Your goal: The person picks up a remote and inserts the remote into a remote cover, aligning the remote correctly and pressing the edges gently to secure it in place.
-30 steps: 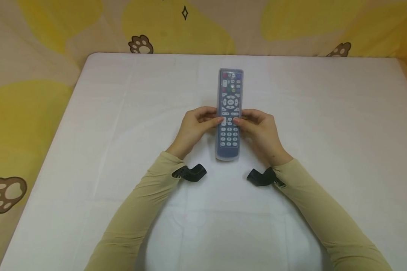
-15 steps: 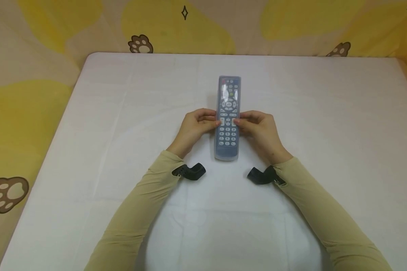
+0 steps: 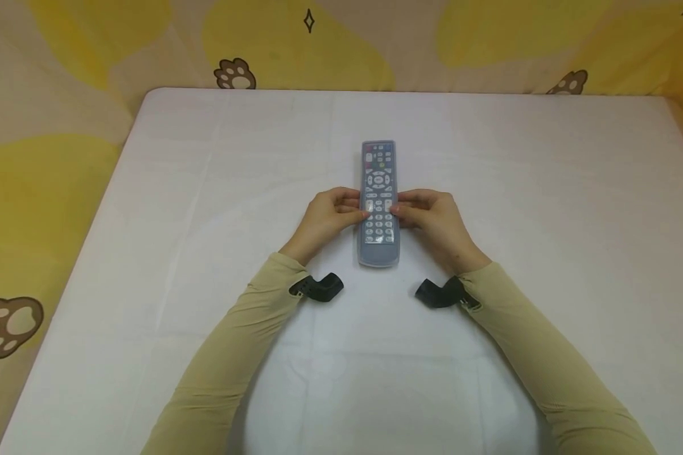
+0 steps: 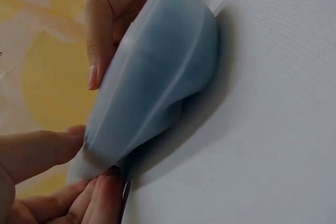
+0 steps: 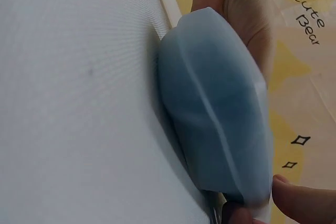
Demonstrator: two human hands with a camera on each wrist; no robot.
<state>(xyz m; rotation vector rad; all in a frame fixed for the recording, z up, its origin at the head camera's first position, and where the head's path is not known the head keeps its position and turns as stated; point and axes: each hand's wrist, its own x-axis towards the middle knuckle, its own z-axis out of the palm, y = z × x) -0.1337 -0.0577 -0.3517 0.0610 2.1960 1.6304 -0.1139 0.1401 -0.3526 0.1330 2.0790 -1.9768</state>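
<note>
A blue-grey remote control [image 3: 379,189] in a translucent cover lies lengthwise between both hands at the middle of the table, buttons facing up. My left hand [image 3: 331,215] pinches its left edge, thumb on the button face and fingers at the side and below. On the opposite edge my right hand [image 3: 435,218] holds it the same way. In the left wrist view the end of the remote control [image 4: 157,61] shows close over the white surface, with a shadow beside it. The right wrist view shows the same end of the remote control [image 5: 215,103] from the other side.
The table [image 3: 250,139] is covered in white cloth with faint creases. Behind it and at the left hangs a yellow and beige curtain [image 3: 319,50] with paw prints. A black wrist mount [image 3: 319,287] sticks out from the left sleeve, another black mount [image 3: 441,294] from the right.
The remote control's far end has come down and towards me, and the whole remote has shifted slightly left. Both hands keep their grip and have moved only a little.
</note>
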